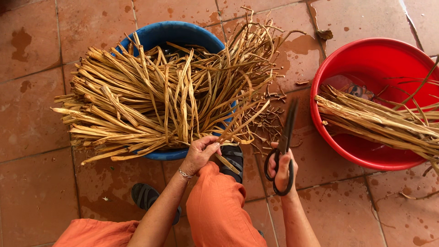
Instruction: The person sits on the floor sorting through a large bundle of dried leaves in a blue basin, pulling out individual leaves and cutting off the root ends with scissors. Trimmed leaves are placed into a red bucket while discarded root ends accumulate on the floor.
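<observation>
A big heap of dried tan plant stalks [155, 96] lies across a blue basin [176, 33]. My left hand [200, 153] is at the basin's near rim, fingers closed on a few of the stalks. My right hand [282, 168] holds black scissors [284, 142] by the loop handles, blades pointing up and away, just right of the stalk ends. A thin bracelet sits on my left wrist.
A red basin [366, 64] at the right holds a smaller bundle of stalks [384, 123]. Cut scraps [270, 121] lie on the wet terracotta tiles between the basins. My orange-trousered knee [215, 206] and dark sandals [145, 196] are at the bottom.
</observation>
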### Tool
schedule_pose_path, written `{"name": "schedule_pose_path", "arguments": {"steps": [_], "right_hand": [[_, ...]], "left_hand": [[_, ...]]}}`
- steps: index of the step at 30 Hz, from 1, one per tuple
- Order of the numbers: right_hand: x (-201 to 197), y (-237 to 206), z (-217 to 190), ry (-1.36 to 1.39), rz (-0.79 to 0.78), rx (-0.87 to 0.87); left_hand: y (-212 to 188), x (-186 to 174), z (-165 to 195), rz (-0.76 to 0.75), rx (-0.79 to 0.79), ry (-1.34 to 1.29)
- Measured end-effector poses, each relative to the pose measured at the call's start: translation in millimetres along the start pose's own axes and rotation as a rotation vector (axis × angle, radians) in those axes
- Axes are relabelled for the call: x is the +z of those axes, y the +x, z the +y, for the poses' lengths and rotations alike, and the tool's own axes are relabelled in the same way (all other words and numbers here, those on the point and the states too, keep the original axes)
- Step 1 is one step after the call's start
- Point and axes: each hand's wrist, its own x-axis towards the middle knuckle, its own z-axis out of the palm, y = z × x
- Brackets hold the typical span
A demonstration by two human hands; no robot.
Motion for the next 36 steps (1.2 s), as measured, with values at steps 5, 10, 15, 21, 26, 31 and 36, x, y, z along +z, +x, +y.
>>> {"name": "schedule_pose_path", "arguments": {"steps": [5, 10, 15, 21, 26, 31, 36], "right_hand": [[-12, -13, 1, -0.189, -0.077, -0.092], [-14, -8, 6, -0.48, -0.165, -0.141], [-4, -9, 10, -0.596, -0.093, -0.033], [2, -22, 14, -0.266, 0.017, 0.171], [-7, -28, 19, -0.129, 0.091, 0.148], [-7, -32, 17, -0.094, 0.059, 0.045], [-4, -34, 14, -0.119, -0.075, -0.037]], "left_hand": [[8, 13, 3, 0.015, 0.034, 0.128], [11, 18, 6, 0.005, 0.172, 0.337], [11, 23, 9, -0.054, 0.325, 0.535], [24, 31, 12, -0.082, 0.359, 0.686], [58, 35, 3, 0.108, 0.531, 0.914], [106, 32, -14, 0.343, 0.582, 1.133], [94, 51, -51, 0.013, 0.48, 1.346]]}}
